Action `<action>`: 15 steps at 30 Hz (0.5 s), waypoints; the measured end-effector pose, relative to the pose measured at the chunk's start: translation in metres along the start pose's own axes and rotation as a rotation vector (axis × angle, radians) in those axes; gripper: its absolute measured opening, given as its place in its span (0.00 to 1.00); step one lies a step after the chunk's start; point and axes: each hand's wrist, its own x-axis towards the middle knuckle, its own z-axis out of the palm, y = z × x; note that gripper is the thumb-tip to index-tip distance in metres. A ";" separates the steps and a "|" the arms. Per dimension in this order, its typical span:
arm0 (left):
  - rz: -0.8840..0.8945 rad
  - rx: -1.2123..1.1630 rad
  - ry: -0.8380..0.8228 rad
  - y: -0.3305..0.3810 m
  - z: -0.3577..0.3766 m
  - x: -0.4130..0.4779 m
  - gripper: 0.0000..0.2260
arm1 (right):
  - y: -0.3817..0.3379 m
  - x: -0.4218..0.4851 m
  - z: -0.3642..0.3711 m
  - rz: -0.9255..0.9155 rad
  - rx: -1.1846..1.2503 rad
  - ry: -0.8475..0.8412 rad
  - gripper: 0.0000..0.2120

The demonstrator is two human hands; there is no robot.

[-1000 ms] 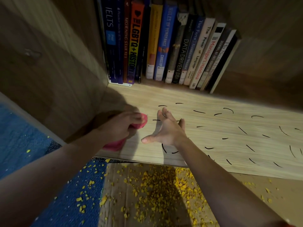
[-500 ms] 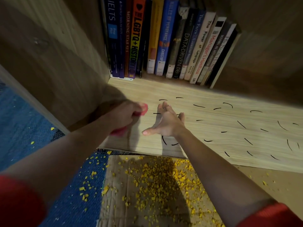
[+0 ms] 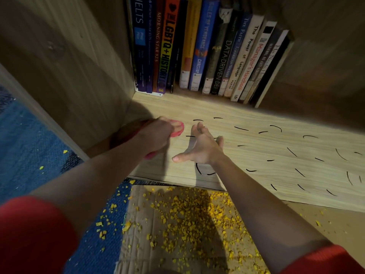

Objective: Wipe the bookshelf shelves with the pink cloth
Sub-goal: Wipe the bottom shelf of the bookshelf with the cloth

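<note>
the pink cloth [image 3: 177, 129] is on the left part of the light wooden shelf [image 3: 256, 155], near the corner where the board meets the side wall [image 3: 79, 76] of the bookshelf. only two small parts of the cloth show: a rounded, bunched edge with soft folds past the knuckles, and a little pink piece under the wrist. its colour is bright pink to red, and it looks a bit blurred. the left hand [image 3: 156, 135] grips it from above, with the fingers curled round the cloth and pressing it on the board. the right hand [image 3: 201, 149] is just beside it, low over the shelf, holding nothing. its fingers are straight and a little apart, and the thumb is stretched out to the left. i cannot tell if this hand touches the wood. short black curved marks [image 3: 241, 128] lie across the shelf to the right of the hands. a row of books [image 3: 207, 52] stands at the back, and the ones on the right lean. below the shelf edge a sheet of cardboard [image 3: 138, 244] carries many yellow crumbs [image 3: 187, 212], and a blue rug [image 3: 29, 145] is at the left. both arms have red sleeves [image 3: 35, 234].
</note>
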 end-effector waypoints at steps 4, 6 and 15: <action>-0.106 -0.061 -0.001 0.010 0.004 0.021 0.31 | 0.000 -0.001 0.000 0.010 0.008 -0.001 0.59; -0.054 -0.054 0.008 0.003 0.007 0.008 0.28 | 0.000 -0.002 0.000 0.008 0.014 -0.001 0.58; -0.011 0.037 0.000 0.004 -0.001 -0.010 0.25 | 0.000 0.001 0.001 0.006 0.009 -0.001 0.59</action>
